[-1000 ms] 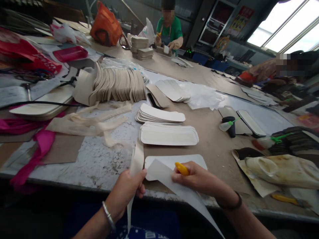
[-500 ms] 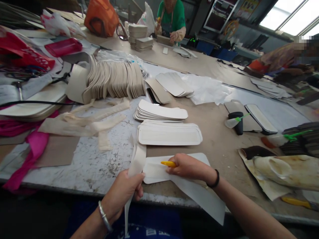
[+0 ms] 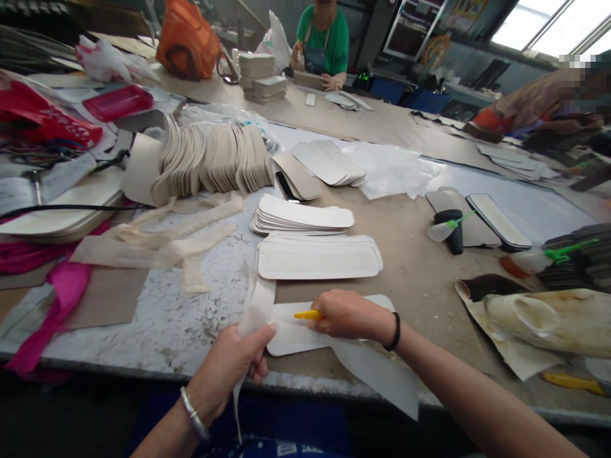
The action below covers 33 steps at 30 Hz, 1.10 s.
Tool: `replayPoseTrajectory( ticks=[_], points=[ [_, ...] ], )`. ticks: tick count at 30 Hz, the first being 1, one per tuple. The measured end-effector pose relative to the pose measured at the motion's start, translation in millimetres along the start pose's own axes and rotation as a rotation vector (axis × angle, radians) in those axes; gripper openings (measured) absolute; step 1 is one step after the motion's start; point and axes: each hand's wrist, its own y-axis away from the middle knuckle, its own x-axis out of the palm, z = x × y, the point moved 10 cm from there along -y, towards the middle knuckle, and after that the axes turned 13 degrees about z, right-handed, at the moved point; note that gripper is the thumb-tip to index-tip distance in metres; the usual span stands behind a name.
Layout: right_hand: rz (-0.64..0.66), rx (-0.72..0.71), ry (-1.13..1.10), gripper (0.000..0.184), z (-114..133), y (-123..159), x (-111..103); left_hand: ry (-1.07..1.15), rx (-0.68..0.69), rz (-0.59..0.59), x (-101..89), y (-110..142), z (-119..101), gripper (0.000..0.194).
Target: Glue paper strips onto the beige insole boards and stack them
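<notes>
My left hand (image 3: 233,362) pinches a long off-white strip (image 3: 258,308) between thumb and fingers, at the left end of a pale rounded panel (image 3: 296,340). The strip's tail hangs below the table edge. My right hand (image 3: 351,316) is closed around a yellow tool handle (image 3: 308,315) whose tapered end points left; the rest is hidden in the fist. That hand rests over the panel. From under it, a wide thin white sheet (image 3: 382,378) slants down past the table's front edge. Just behind lies a stack of white rounded panels (image 3: 319,257).
A second panel stack (image 3: 305,213) and a row of curved beige pieces (image 3: 219,159) stand farther back. Cloth scraps (image 3: 157,235) lie left. To the right are a bottle with a green nozzle (image 3: 443,229) and a yellow-handled brush (image 3: 573,383). A person in green (image 3: 324,38) works across the table.
The yellow handle and my right hand have shifted slightly left over the panel. My left hand keeps its pinch on the strip. The whole view has shifted a little.
</notes>
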Motion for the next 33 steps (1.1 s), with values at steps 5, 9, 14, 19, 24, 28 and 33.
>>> replayPoseTrajectory(
  ticks=[5,9,14,19,24,28,33],
  points=[
    [-0.024,-0.011,0.014,0.027,4,-1,-1,-0.072,0.013,-0.094,-5.6,-2,1,0.040],
    [-0.022,-0.002,-0.032,0.024,-7,15,5,-0.108,0.015,-0.115,-6.9,-2,3,0.040],
    [-0.158,0.154,-0.224,0.017,-66,67,19,-0.140,0.024,-0.090,-5.3,0,0,0.041],
    [-0.300,0.381,-0.357,0.021,-114,97,40,-0.218,0.019,-0.095,-7.9,0,1,0.041],
    [-0.351,0.512,-0.270,0.026,-119,93,43,-0.236,0.029,-0.106,-7.4,1,4,0.039],
    [-0.334,0.536,-0.236,0.026,-119,88,40,-0.260,0.041,-0.124,-4.8,6,0,0.038],
    [-0.273,0.532,-0.208,0.028,-124,81,40,-0.250,0.031,-0.096,-4.5,3,2,0.035]
  ],
)
